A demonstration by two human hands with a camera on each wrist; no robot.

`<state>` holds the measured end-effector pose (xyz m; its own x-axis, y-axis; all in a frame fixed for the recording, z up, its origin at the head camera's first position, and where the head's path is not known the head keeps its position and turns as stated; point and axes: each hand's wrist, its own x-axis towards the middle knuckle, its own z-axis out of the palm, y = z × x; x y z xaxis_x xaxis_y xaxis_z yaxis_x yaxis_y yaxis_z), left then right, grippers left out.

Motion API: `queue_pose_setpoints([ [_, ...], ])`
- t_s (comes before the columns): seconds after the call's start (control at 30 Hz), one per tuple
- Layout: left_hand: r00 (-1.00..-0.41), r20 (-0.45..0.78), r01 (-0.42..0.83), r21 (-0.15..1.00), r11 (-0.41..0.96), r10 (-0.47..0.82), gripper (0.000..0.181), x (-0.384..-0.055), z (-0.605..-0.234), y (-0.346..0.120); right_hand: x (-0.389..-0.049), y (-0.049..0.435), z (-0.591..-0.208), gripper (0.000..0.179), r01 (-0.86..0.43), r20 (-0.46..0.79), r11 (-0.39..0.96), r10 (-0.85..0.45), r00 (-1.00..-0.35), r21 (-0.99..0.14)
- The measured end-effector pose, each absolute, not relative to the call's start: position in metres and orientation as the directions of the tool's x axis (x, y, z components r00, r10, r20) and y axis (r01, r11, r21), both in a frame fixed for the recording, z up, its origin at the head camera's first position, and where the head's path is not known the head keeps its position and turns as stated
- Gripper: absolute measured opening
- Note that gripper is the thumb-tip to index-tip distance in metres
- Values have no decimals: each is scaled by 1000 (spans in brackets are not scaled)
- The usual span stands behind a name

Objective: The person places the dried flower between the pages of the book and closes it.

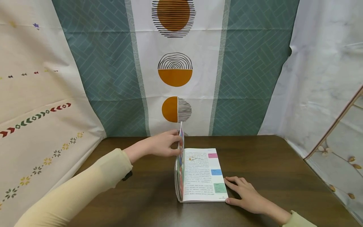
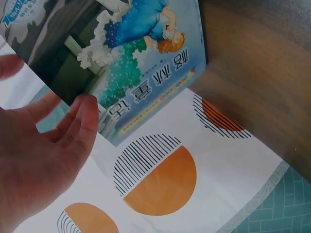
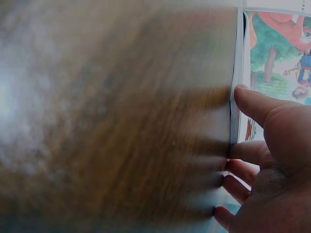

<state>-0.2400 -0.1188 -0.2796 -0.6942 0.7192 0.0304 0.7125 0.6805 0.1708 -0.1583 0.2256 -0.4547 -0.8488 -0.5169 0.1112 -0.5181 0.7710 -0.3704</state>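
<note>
An illustrated book (image 1: 199, 176) lies on the table, with a printed page facing up on its right side. Its left part stands nearly upright, and my left hand (image 1: 165, 145) pinches that raised part near the top edge. In the left wrist view the colourful cover (image 2: 141, 53) shows a figure in a blue dress, and the fingertips of my left hand (image 2: 48, 150) are at its edge. My right hand (image 1: 246, 194) rests at the book's lower right edge, fingers loosely extended. In the right wrist view the thumb and fingertips of my right hand (image 3: 279, 141) touch or nearly touch the edge.
The dark wooden table (image 1: 136, 195) extends around the book on both sides. Behind it hangs a patterned cloth (image 1: 244, 78) in teal and white with orange circles. Light-coloured cloths (image 1: 37, 94) close off the left and right sides.
</note>
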Motion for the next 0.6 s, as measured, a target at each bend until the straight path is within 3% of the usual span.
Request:
queue_pose_setpoints([
  [0.2, -655, -1, 745, 171, 645, 756, 24, -247, -279, -117, -159, 225, -456, 79, -519, 111, 773, -517, -849, -364],
  [0.6, -448, 36, 894, 29, 447, 893, 13, -274, -280, -98, -160, 225, -457, 79, -525, 124, 771, -518, -846, -360],
])
